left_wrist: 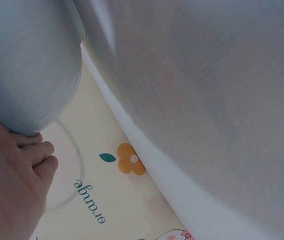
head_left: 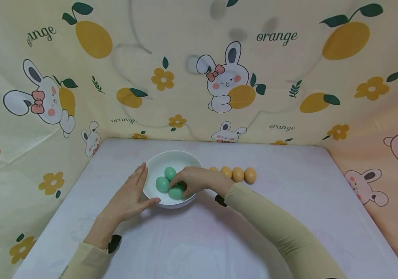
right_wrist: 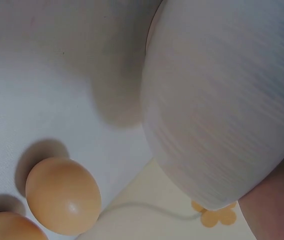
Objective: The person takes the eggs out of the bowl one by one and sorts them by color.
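A white bowl point(head_left: 175, 155) stands on the table with green eggs inside. One green egg point(head_left: 162, 184) lies toward the left of the bowl, another green egg point(head_left: 170, 173) just behind it. My right hand point(head_left: 197, 179) reaches over the right rim and pinches the nearest green egg point(head_left: 176, 192) between thumb and fingers, low inside the bowl. With fingers extended and thumb spread, my left hand point(head_left: 127, 199) rests against the bowl's left side. In the left wrist view the fingertips touch the bowl's outer wall point(left_wrist: 32, 65).
Several brown eggs point(head_left: 250, 175) stand in a row to the right of the bowl, partly behind the right wrist. In the right wrist view a brown egg point(right_wrist: 63, 196) sits near the bowl's wall. A patterned cloth point(head_left: 181, 77) surrounds the white table point(head_left: 272, 217) at the back and sides.
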Tool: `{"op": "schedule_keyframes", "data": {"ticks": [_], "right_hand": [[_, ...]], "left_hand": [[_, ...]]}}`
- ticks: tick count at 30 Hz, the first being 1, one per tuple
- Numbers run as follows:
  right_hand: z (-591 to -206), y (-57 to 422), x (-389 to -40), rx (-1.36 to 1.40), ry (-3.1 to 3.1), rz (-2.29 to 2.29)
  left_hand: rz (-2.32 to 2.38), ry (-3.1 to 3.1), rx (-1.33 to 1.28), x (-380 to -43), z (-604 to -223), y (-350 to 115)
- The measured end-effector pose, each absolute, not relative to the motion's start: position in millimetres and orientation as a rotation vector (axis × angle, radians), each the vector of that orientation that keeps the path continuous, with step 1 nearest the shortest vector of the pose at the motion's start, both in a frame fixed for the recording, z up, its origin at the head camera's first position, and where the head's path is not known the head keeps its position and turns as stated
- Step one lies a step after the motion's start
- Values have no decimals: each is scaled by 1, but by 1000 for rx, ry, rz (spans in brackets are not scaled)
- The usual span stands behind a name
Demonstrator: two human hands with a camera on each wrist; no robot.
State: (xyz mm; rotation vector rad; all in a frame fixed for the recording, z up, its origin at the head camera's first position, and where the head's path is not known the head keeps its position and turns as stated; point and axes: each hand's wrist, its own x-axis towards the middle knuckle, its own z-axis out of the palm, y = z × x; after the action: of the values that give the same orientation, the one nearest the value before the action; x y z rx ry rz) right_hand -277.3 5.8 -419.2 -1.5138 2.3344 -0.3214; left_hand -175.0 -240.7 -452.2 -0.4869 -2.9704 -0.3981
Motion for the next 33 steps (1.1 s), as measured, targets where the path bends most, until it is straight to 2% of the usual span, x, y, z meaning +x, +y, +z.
{"op": "schedule_keyframes", "data": {"ticks": [22, 33], "right_hand": [[-415, 16, -274, -1479, 2369, -448], [-408, 30, -271, -1453, 2402, -773]], "left_hand": [[-404, -2952, -502, -175, -451, -239], [-416, -2945, -506, -174, -451, -240]]}}
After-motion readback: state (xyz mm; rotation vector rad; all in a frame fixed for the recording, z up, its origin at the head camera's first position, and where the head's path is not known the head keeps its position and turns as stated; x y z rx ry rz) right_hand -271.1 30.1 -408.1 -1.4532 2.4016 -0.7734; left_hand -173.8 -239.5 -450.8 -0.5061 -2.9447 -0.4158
